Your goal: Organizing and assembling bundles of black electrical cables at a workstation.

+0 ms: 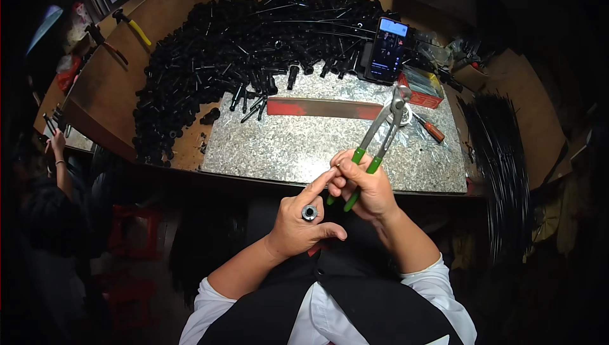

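White sleeves and a dark vest fill the lower edge, and both forearms rise from them toward the near edge of the desk (pixel 114 91). Left hand (pixel 301 221), raised before the chest: thumb and curled fingers pinch one small dark ring-shaped part (pixel 309 212), while the index finger extends up and to the right until its tip meets the right hand. Right hand (pixel 365 186), just beside it: fingers closed around the two green handles of one pair of pliers (pixel 379 139), whose grey head points up and away over the metal sheet (pixel 304 148); the head appears slightly parted. On the desk, from left to right: one yellow-handled tool (pixel 132 26) near the far left corner; one large heap of black tubular parts (pixel 222 53), too many to count, spreading across the left and middle; one speckled metal sheet along the near edge; one red-ended flat bar (pixel 323 108) lying across that sheet; one phone (pixel 387 50) propped upright with a lit screen; one red tray (pixel 422 88); one orange-handled screwdriver (pixel 430 128); one bundle of thin black rods (pixel 501 155) at the right edge. Another person's hand (pixel 57 145) shows at the far left, apart from the desk.
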Demonstrator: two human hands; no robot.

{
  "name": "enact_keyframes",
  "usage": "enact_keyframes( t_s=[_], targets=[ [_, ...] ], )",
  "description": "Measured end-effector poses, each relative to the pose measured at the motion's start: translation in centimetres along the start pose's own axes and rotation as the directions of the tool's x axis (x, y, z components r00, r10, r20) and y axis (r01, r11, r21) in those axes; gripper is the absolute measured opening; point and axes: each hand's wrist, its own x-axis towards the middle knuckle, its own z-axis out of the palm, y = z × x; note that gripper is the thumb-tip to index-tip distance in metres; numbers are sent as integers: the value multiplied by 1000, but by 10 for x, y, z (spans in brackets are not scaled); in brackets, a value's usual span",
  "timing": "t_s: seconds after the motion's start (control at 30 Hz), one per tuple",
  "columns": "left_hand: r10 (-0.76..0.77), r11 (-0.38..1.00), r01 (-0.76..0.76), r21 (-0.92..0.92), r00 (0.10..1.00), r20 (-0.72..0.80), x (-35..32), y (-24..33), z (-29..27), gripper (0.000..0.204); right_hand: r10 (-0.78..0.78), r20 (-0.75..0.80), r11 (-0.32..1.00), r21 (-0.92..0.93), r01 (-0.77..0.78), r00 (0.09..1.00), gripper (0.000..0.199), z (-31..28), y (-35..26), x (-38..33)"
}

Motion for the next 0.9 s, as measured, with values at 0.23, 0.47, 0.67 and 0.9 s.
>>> enact_keyframes(
  t_s=[0.23, 0.47, 0.67, 0.9],
  targets=[
    [33, 999, -32, 21, 998, -51, -6, -5, 0, 95, -295, 30, 892, -348, 287, 955, 13, 6, 12, 0],
    [37, 998, -35, 44, 998, -58, -5, -7, 0, 93, -281, -24, 892, -375, 252, 959, 14, 9, 11, -2],
    [51, 999, -50, 14, 996, -78, -5, -14, 0, 94, -188, -55, 889, -435, 146, 981, 12, 11, 9, -2],
    [-62, 986, 36, -164, 985, -159, -5, -16, -4, 89, -111, 5, 872, -479, 100, 994, 9, 17, 10, -7]
  ],
)
